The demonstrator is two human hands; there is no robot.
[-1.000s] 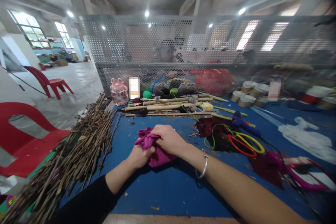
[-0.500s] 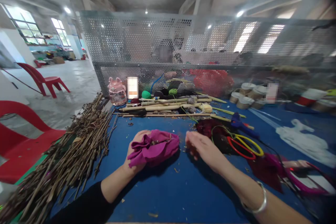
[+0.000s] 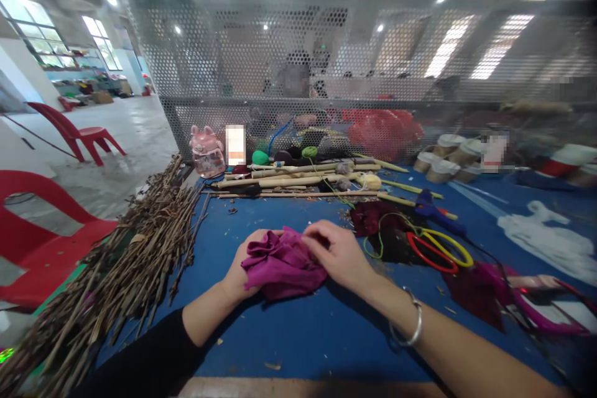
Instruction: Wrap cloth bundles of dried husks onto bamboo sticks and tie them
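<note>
A bundle of magenta cloth (image 3: 284, 267) with gathered folds is held just above the blue table (image 3: 280, 339). My left hand (image 3: 240, 264) is wrapped round its left side, partly hidden by the folds. On the right side, my right hand (image 3: 338, 255) pinches the cloth's upper edge with thumb and forefinger. A silver bangle (image 3: 413, 323) circles my right wrist.
Dry twigs (image 3: 140, 261) are heaped along the left edge. Pale sticks (image 3: 284, 181) and yarn balls lie behind the hands. At the right are a blue glue gun (image 3: 433, 211), scissors with red and yellow handles (image 3: 443, 249) and a white plastic bag (image 3: 550, 236).
My right hand has moved left onto the cloth and closed on its edge. The cloth is now more bunched up, and its right side has been drawn upward.
</note>
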